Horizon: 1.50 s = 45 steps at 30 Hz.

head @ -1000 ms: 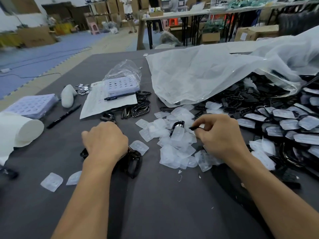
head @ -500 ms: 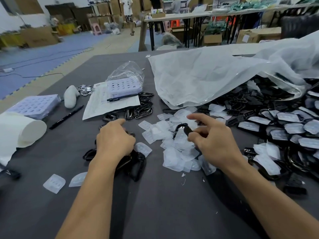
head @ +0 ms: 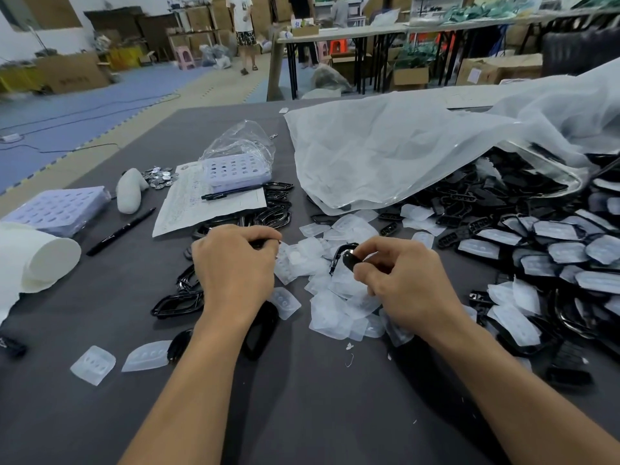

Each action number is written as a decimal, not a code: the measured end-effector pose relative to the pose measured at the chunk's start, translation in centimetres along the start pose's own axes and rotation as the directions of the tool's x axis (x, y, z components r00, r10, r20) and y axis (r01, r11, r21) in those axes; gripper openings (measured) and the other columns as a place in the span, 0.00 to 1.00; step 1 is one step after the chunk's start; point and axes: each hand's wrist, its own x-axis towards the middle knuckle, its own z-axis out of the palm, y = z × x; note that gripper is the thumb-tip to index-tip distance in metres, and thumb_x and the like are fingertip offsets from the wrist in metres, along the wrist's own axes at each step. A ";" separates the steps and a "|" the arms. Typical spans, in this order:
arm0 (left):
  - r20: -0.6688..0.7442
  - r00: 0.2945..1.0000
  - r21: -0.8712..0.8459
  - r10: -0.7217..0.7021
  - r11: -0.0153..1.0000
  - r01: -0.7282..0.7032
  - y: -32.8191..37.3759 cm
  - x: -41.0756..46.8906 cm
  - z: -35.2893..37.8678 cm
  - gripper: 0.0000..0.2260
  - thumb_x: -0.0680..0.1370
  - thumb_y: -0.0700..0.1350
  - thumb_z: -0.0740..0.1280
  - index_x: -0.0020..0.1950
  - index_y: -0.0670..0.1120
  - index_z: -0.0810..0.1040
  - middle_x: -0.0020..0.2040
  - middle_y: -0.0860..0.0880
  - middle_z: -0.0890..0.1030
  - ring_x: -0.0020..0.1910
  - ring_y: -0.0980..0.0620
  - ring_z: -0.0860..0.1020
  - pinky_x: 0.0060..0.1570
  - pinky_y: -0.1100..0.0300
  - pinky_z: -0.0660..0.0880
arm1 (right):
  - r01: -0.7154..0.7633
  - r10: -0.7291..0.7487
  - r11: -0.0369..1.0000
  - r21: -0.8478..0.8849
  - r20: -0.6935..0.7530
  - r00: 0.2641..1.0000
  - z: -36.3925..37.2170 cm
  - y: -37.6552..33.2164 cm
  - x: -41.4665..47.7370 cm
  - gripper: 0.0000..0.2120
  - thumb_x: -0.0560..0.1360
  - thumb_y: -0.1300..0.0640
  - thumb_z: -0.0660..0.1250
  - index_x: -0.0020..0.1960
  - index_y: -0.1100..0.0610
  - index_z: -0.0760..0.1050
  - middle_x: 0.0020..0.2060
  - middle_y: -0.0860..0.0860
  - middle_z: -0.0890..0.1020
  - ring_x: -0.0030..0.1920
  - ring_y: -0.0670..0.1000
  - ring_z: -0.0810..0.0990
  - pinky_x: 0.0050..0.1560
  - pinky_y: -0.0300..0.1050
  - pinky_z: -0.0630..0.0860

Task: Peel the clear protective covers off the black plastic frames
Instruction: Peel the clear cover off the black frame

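Observation:
My right hand (head: pixel 402 283) pinches a small black plastic piece (head: pixel 349 260) above a heap of peeled clear covers (head: pixel 335 313). A black frame (head: pixel 339 250) lies on that heap just under the piece. My left hand (head: pixel 235 266) is curled, its fingertips closed over the edge of a black frame (head: pixel 268 243) near the paper sheet. Bare glossy black frames (head: pixel 174 307) lie around and under my left wrist. At the right, a big pile of black frames with clear covers on them (head: pixel 553 256) spills from a large clear bag (head: pixel 402 156).
Two loose covers (head: pixel 94 364) lie at the front left. A paper sheet (head: pixel 188 209) with a pen (head: pixel 231 194) and a bagged purple tray (head: pixel 238 172) sits behind my left hand. Further left are a marker (head: pixel 120 231), another tray (head: pixel 53 209) and a white roll (head: pixel 40 260).
My left hand left the frames near the front and moved forward toward the paper sheet. My right hand lifted the small black piece and drew it in over the heap of covers.

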 end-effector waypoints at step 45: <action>0.564 0.825 -0.595 -0.021 0.683 0.424 2.8 -2.3 2.1 0.07 0.73 0.33 0.76 0.45 0.44 0.89 0.33 0.44 0.84 0.30 0.52 0.77 0.34 0.65 0.76 | -0.045 -0.087 0.886 0.461 0.262 0.961 -2.1 -0.1 0.8 0.21 0.68 0.61 0.69 0.58 0.45 0.85 0.33 0.50 0.77 0.35 0.46 0.75 0.36 0.35 0.72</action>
